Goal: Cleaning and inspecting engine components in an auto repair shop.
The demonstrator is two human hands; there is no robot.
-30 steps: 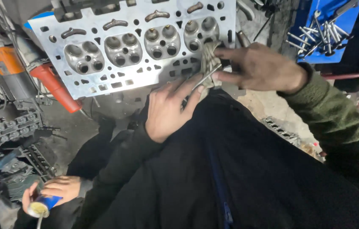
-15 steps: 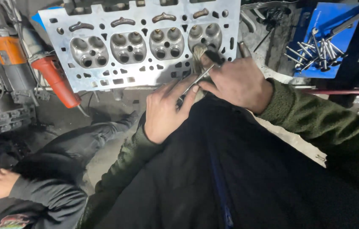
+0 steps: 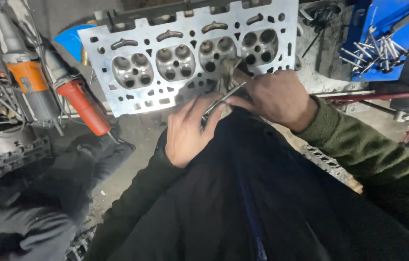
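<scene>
The big cylinder head (image 3: 185,58) is standing on its side, chambers facing the person, so the ports are easy to reach. Against its lower edge the right hand (image 3: 272,96) is pressing a dirty rag (image 3: 228,72), closed around it. The left hand (image 3: 190,130) is pinching a thin metal valve (image 3: 224,99) by its stem, steadying it. Grinders (image 3: 84,104) are lying on the cluttered workshop floor.

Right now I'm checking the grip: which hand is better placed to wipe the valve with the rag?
Right hand: it grips the rag round the valve head; left hand only steadies the stem.
</scene>
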